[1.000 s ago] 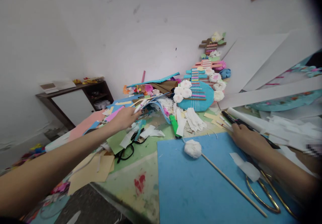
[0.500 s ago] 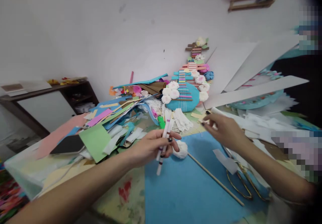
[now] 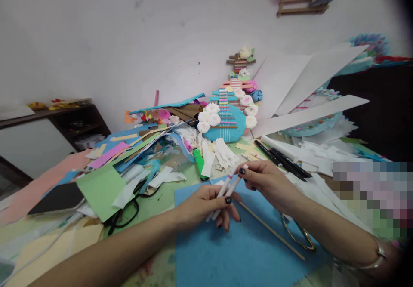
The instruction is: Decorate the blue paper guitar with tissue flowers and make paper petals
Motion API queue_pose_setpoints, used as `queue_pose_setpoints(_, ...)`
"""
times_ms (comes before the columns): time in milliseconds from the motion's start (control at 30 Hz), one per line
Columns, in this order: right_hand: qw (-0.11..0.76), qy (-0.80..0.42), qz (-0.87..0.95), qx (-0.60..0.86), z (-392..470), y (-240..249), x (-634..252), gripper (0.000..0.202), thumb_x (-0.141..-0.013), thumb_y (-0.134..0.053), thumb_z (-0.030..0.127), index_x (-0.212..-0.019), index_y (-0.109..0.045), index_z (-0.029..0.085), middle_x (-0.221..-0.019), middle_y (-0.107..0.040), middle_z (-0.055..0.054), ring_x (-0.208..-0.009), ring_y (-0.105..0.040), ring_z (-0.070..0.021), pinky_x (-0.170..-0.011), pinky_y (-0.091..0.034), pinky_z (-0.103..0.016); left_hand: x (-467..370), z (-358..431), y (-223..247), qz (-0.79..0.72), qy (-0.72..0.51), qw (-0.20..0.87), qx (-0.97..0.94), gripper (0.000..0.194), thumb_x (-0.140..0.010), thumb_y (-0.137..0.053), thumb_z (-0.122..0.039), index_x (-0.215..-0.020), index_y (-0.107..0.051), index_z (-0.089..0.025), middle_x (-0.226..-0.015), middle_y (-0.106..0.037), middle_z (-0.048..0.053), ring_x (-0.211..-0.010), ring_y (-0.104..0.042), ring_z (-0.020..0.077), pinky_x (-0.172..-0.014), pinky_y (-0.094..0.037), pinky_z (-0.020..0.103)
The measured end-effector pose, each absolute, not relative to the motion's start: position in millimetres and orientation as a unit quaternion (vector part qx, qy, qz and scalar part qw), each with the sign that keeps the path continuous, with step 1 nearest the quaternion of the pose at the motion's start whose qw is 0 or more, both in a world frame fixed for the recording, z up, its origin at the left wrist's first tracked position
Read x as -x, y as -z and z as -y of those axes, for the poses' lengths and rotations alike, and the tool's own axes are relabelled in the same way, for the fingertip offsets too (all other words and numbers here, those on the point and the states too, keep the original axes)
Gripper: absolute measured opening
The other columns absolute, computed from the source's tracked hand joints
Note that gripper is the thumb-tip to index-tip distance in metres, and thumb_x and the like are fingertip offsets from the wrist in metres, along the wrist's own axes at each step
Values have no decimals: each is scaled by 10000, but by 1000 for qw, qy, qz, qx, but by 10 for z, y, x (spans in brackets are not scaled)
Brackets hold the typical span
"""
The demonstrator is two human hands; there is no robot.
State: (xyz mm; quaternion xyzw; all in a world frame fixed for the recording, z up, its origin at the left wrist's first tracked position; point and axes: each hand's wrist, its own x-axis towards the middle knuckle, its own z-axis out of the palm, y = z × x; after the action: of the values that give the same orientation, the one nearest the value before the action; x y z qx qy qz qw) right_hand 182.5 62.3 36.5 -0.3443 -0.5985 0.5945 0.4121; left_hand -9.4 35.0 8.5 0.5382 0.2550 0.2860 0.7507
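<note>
Holding white pens (image 3: 225, 184), scissors (image 3: 306, 248) partly hidden

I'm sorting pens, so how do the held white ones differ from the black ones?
The white pens are pale, the black pens mostly dark. The left hand holds the white pens slanted, the right hand at one's upper end; the black pens lie on the table. Both kinds are slim and straight.

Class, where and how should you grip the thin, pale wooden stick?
Probably pinch the thin, pale wooden stick by its bare lower-right end, from the near side: it lies slantwise on the blue sheet, its far end hidden behind the left hand.
</note>
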Motion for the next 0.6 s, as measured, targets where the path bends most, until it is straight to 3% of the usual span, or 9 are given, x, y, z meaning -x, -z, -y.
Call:
queue_pose_setpoints(300,515,-632,483,320,-650,-359,-1849,212,-744,-698,332,-838,-700,142,-609,-453,39,-483,-360,-40,-480,-266,-218,180,-382,-156,-301,-325,688,-575,308,-818,-615,-331,-1014,-627,-94,-776,-689,81,-420,-469,18,-406,-267,156)
queue_pose_setpoints(533,385,-665,564,301,-499,-322,-1773,271,-690,-729,365,-797,-619,142,-656,-578,-5,-500,-439,-66,-471,-297,-219,108,-370,-139,-358,-338,631,-600,328,-638,-771,-270,-888,-648,-96,-677,-669,41,-415,-429,36,-398,-328,172)
queue_pose_setpoints(600,404,-635,573,324,-501,-316,-1765,266,-708,-694,386,-768,-586,150,-609,-557,9,-468,-417,-68,-456,-286,-221,103,-364,-136,-357,-344,624,-604,350,-634,-769,-277,-908,-649,-96,-690,-662,45,-449,-458,54,-418,-341,181)
